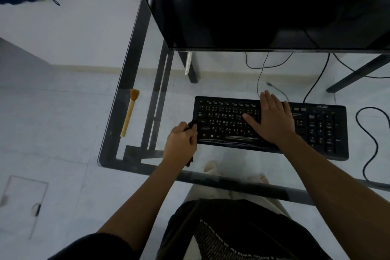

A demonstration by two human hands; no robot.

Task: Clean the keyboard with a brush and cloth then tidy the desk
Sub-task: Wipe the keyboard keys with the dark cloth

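A clear glass desk [135,65] on a dark metal frame stands over a pale tiled floor [52,116], which shows straight through the top, along with several dark cables [261,74] trailing beyond the black keyboard [316,129]. The keyboard lies flat near the desk's front edge, its left end well in from the rounded front-left corner. The right hand [272,120] rests flat and spread across the middle of the keyboard, fingers extended and grasping nothing. The left hand [179,143] is closed around a dark cloth [192,125], bunched against the keyboard's left end at the lower rows; a strip of the cloth hangs out below the fist. Left of the keyboard, well apart from it, a wooden brush [128,115] lies on the glass close to the desk's left edge, bristles pointing away from the person. Between brush and keyboard the glass is bare, and a narrow strip of glass runs between the keyboard and the front edge. Behind the keyboard a large black monitor [253,6] fills the upper view, cut off by the frame at top and right. A looping black cable [371,139] lies on the glass just right of the keyboard. How much of the cloth sits under the left fingers cannot be made out, since it blends with the dark keys. The right hand covers part of the keys. A dark blue shape at the upper left corner is blurred
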